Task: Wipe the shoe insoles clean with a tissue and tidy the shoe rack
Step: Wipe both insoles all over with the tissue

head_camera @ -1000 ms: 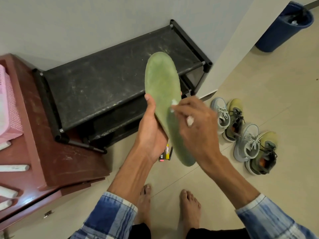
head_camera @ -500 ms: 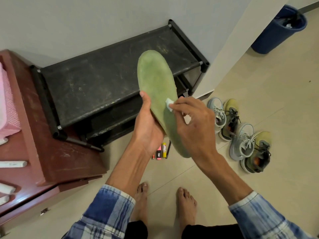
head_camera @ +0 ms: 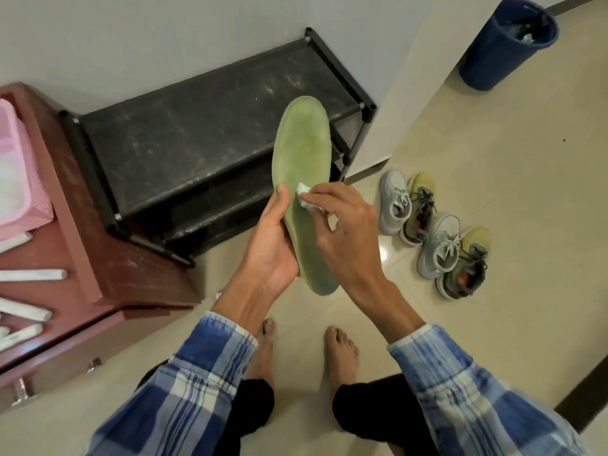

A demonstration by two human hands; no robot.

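While left hand (head_camera: 273, 255) grips insole (head_camera: 301, 149), right hand (head_camera: 348, 240) pinches tissue (head_camera: 302, 196); bin (head_camera: 493, 59) holds litter.

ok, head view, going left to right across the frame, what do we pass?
pink basket → red-brown cabinet → black shoe rack → left hand → green insole it holds → right hand, pinching the tissue against the insole → row of shoes on the floor → blue bin

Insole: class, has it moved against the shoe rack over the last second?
Yes. The insole, gripped by the left hand, has swung its toe end right, toward the right post of the rack; its heel end has hardly shifted.
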